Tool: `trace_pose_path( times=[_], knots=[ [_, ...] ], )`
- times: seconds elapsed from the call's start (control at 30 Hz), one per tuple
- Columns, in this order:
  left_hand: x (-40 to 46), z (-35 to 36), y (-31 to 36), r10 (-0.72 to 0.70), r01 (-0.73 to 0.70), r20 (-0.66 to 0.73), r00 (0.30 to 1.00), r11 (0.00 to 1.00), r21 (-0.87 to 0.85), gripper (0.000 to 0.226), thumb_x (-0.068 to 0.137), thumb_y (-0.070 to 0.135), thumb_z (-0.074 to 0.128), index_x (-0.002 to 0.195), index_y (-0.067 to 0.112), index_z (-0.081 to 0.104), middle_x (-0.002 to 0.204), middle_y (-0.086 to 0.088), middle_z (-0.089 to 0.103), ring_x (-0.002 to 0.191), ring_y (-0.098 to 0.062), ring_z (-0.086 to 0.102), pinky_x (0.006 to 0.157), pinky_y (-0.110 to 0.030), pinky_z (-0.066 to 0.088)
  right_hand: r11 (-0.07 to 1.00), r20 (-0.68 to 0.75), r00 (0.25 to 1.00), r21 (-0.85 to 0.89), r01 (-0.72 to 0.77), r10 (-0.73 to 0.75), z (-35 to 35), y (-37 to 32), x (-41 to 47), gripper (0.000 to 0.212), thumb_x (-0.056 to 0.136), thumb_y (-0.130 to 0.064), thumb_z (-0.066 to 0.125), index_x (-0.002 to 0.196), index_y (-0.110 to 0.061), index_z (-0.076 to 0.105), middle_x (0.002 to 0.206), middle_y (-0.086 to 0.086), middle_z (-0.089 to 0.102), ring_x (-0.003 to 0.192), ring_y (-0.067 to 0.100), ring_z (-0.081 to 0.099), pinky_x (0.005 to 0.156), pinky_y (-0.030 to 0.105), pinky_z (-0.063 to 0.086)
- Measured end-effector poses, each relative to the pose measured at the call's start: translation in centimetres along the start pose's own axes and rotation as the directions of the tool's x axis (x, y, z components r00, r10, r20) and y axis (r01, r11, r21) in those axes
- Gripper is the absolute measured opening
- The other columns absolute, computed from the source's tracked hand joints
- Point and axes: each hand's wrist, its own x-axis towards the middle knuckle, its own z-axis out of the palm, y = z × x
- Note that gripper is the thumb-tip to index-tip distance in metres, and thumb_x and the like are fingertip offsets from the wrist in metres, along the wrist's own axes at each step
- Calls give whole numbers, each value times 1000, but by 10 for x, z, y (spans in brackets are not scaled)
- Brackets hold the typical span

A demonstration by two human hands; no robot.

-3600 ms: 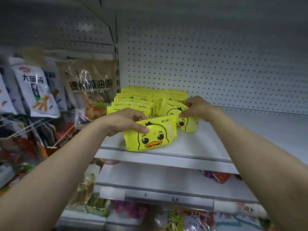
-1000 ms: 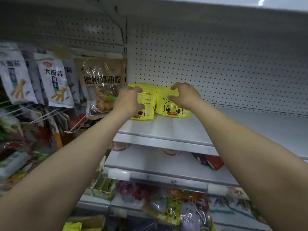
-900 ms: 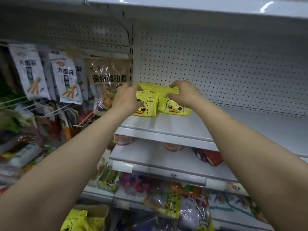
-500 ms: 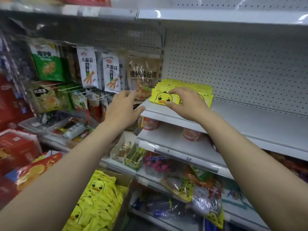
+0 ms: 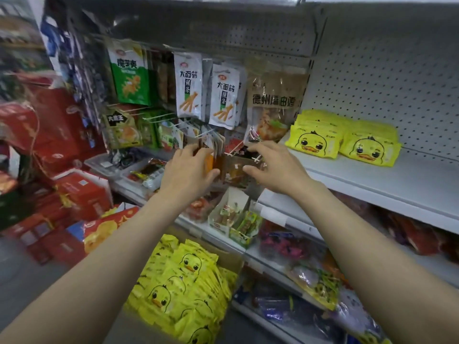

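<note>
Two rows of yellow duck-face packets [image 5: 342, 137] stand on the white shelf [image 5: 372, 180] at the right, against the pegboard. My left hand [image 5: 188, 170] and my right hand [image 5: 275, 167] hang in the air left of that shelf, in front of hanging snack packets. Both hands have loosely curved fingers and hold nothing. A cardboard box full of the same yellow duck packets [image 5: 183, 286] sits low in the middle, below my forearms.
Snack bags [image 5: 206, 95] hang on pegs at the upper middle, with a brown clear bag [image 5: 273, 105] beside the shelf post. Red gift boxes [image 5: 62, 150] are stacked at the left. Lower shelves [image 5: 285, 244] carry mixed sweets and small display cartons.
Both hands have let go of the duck packets on the shelf and drawn back to the left and down. The view has swung left and down, showing the box of duck packets.
</note>
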Motion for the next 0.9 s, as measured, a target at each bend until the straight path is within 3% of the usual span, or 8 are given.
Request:
trace_pose_path(
  times=[0.33,0.5,0.6,0.67,0.77,0.9],
  knots=[
    [30,107,-146,6,-4,253,967,1000,-8,50,87,48,57,131,25,50,132,-13,51,121,-37,47,95,-51,46,994,293,953,57,-94,74,156,-47,85,55,92,-50,58,139,-24,48,145,4,46,136,26,38,108,39,36],
    [-2,178,-188,-43,95,492,869,992,-82,51,84,45,63,129,24,55,130,-13,54,120,-39,49,97,-50,45,977,515,848,80,-198,130,252,-46,69,55,88,-48,63,134,-21,52,134,10,55,126,31,48,99,41,45],
    [-33,224,-212,-50,159,634,772,980,-116,46,83,50,61,122,26,60,125,-12,59,118,-38,52,96,-48,46,971,661,738,65,-232,132,306,-39,46,58,89,-50,63,137,-20,50,135,10,54,126,32,49,96,38,46],
    [-60,251,-223,-57,209,724,687,970,-122,47,86,46,66,127,25,59,129,-13,58,121,-36,51,98,-45,45,966,751,650,72,-250,113,340,-36,26,57,90,-48,64,138,-19,50,135,9,55,124,31,51,93,36,46],
    [-102,281,-234,-52,292,848,527,948,-124,49,86,45,67,130,25,58,131,-13,58,121,-32,52,97,-43,45,952,867,484,37,-302,120,388,-33,-10,58,85,-52,67,133,-23,54,130,8,59,121,29,54,95,41,48],
    [-154,311,-250,-45,427,954,296,900,-90,47,83,45,71,125,25,64,136,-6,57,120,-28,55,96,-36,42,933,955,287,31,-358,79,440,-33,-57,52,83,-47,74,127,-23,60,125,5,60,115,25,56,92,37,49]
  ],
)
